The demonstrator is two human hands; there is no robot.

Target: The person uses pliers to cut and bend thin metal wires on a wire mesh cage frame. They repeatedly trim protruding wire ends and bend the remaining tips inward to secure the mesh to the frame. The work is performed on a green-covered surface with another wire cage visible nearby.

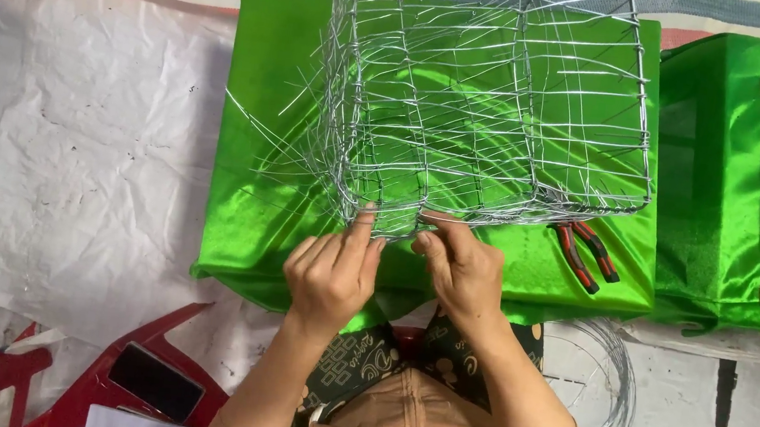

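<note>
Left hand (pixel 332 274) and right hand (pixel 460 266), fingers pinched shut on the near lower rim of a silver wire-mesh basket (pixel 494 94); red-handled pliers (pixel 585 252) lie right of the right hand on green satin cloth (pixel 249 220).

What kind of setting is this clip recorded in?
Probably a small home or informal craft workshop for hand-made wire goods: a half-woven wire basket on a green satin-covered table, red-handled pliers beside it, and a coil of spare wire below.
</note>
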